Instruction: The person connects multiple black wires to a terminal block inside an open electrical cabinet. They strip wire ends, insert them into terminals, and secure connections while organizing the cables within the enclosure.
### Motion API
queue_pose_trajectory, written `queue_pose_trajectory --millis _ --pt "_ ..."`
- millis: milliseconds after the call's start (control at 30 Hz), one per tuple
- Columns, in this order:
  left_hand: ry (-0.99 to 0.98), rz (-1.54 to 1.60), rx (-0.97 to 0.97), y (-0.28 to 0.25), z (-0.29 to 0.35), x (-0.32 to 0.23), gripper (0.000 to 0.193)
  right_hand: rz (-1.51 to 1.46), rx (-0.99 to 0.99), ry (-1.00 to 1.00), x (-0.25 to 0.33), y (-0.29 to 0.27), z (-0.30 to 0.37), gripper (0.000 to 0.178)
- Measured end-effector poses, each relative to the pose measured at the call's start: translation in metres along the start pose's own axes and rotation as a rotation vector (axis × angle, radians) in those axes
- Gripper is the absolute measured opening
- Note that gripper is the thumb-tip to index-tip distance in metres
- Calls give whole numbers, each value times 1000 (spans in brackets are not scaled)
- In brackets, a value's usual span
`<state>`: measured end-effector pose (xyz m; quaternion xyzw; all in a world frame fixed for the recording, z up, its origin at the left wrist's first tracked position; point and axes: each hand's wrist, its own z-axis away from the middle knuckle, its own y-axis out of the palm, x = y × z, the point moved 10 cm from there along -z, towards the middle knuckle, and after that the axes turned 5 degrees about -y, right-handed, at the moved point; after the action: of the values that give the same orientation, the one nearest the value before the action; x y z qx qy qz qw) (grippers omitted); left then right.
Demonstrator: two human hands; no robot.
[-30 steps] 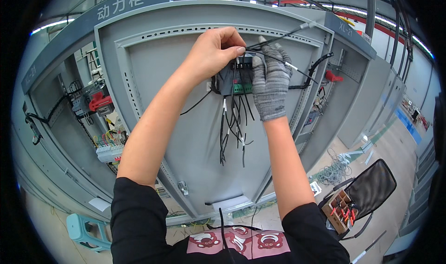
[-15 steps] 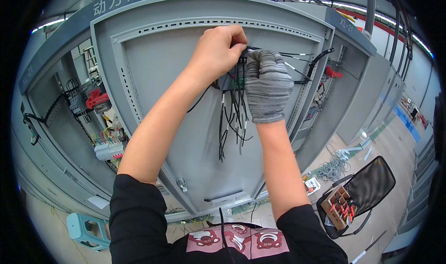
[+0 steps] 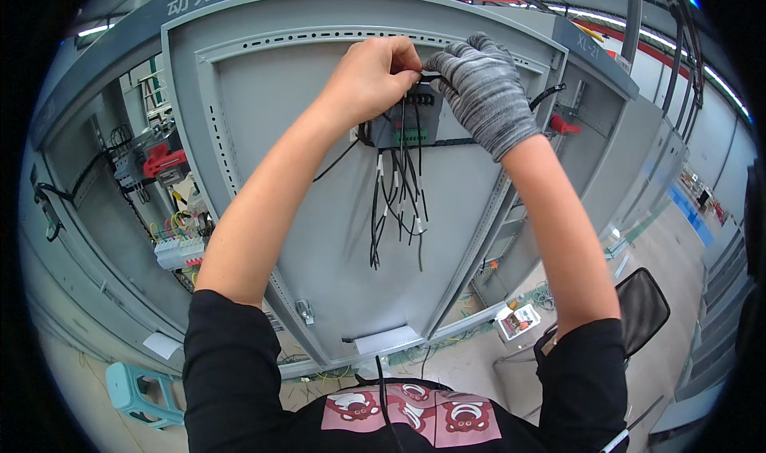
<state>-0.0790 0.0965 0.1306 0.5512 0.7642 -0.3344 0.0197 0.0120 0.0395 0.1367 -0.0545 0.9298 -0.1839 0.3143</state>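
Left hand (image 3: pixel 379 70), bare: thumb and forefinger pressed together, pinching, as far as I can make out from my remote view, a black wire (image 3: pixel 429 77). Right hand (image 3: pixel 491 94), grey knit glove: fingers curled close together at the same wire; I cannot tell how firmly they grip.

Black wire: short stretch between the two hands, just above the panel-mounted meter module (image 3: pixel 429 122).

Handling note, my judgement: pinch near the wire's end, let the bare fingertips do the fine guiding, and use the thicker glove only to steady. Pull gently; the neighbouring leads could snag.

Green terminal block (image 3: pixel 411 136): on the module's lower face. Black leads (image 3: pixel 373 242), several with white sleeves: hanging loose below.

Surface: grey sheet-metal door panel (image 3: pixel 263 110), upright, framed by slotted rails (image 3: pixel 335 35); white paper (image 3: pixel 388 340) at its foot.

Room: workshop; open cabinets either side, red rotary handle (image 3: pixel 163 162) at left; teal plastic stool (image 3: pixel 128 380); black mesh-backed chair (image 3: pixel 645 305).
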Motion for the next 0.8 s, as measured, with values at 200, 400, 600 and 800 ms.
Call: queue_pose_trajectory --millis 200,400,600,800 --pt "-33 52 76 3 0 4 5 -242 66 -185 -5 5 -15 16" --pt "-17 131 137 2 -3 2 6 -517 101 -48 -37 25 -28 20" --pt "1 174 84 1 5 -5 13 -754 222 -10 -40 44 -35 21" --pt "-25 61 95 6 11 -18 18 -738 226 -18 -45 49 -33 22"
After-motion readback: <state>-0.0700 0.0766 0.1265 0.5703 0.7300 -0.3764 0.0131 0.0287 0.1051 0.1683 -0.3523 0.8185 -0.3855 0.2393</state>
